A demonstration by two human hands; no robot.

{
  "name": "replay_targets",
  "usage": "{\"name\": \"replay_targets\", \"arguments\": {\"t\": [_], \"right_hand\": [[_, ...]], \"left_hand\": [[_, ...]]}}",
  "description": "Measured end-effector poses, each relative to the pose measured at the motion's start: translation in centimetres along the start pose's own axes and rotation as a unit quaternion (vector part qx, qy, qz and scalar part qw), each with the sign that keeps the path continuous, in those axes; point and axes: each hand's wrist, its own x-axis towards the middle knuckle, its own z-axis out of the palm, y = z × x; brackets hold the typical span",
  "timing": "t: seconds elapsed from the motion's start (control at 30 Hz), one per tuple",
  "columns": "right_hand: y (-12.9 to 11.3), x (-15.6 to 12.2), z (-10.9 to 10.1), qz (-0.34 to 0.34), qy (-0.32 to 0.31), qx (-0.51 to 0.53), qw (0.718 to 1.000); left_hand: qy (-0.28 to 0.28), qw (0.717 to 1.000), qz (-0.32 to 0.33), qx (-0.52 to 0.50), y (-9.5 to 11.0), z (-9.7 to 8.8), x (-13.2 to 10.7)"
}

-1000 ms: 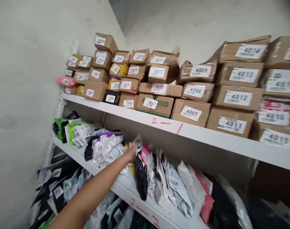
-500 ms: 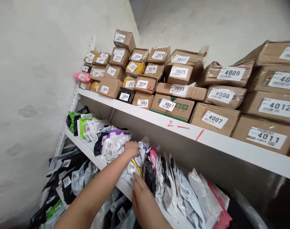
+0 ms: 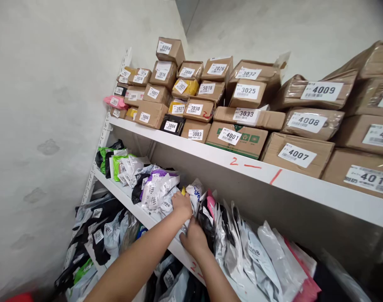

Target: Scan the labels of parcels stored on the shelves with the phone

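Observation:
Both my hands reach into a row of plastic mailer bags (image 3: 241,247) standing on the middle white shelf (image 3: 166,239). My left hand (image 3: 181,204) is closed on the top of a white bag with blue print (image 3: 196,192), pressing against a leaning pile of white and purple bags (image 3: 156,191). My right hand (image 3: 194,239) sits just below it with fingers curled into the bags near a black one (image 3: 208,220); what it grips is hidden.
The upper shelf (image 3: 304,182) carries stacked brown cartons with numbered white labels, such as 4001 (image 3: 237,138) and 4007 (image 3: 296,155). More bags fill the lower shelf (image 3: 100,239). A grey wall stands at the left.
My right hand came into view from below and moved up into the bags beside my left hand. The view shifted left and closer to the shelf.

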Motion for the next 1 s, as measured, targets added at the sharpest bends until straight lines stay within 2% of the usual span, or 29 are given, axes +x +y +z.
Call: {"name": "replay_targets", "arguments": {"t": [0.17,0.33,0.43,0.6,0.73,0.83,0.93,1.0], "right_hand": [[-0.1,0.9,0.2,0.017,0.011,0.011,1.0],[-0.4,1.3,0.7,0.014,0.039,0.022,0.999],[-1.5,1.6,1.3,0.011,0.052,0.031,0.998],[-2.5,1.4,2.2,-0.027,0.077,0.095,0.992],[-1.5,1.3,2.6,-0.031,0.087,0.178,0.98],[-0.7,1.7,2.9,-0.017,0.093,0.231,0.968],[-0.5,2.0,3.0,-0.003,0.102,0.266,0.958],[-0.6,2.0,3.1,0.013,0.102,0.277,0.955]], "left_hand": [[-0.029,1.0,0.007,-0.003,0.2,0.0,1.5],[-0.04,0.999,0.005,-0.009,-1.3,-0.2,2.6],[-0.01,1.0,-0.012,-0.006,-1.8,-0.7,3.3],[0.1,0.994,0.012,-0.036,-0.6,-1.9,5.4],[0.069,0.995,0.014,-0.069,-0.3,-1.3,6.9],[0.064,0.995,0.05,-0.065,-0.5,-0.1,7.2],[0.073,0.988,0.121,-0.062,-0.1,0.9,6.7],[0.06,0.981,0.172,-0.072,0.3,1.1,6.3]]}}
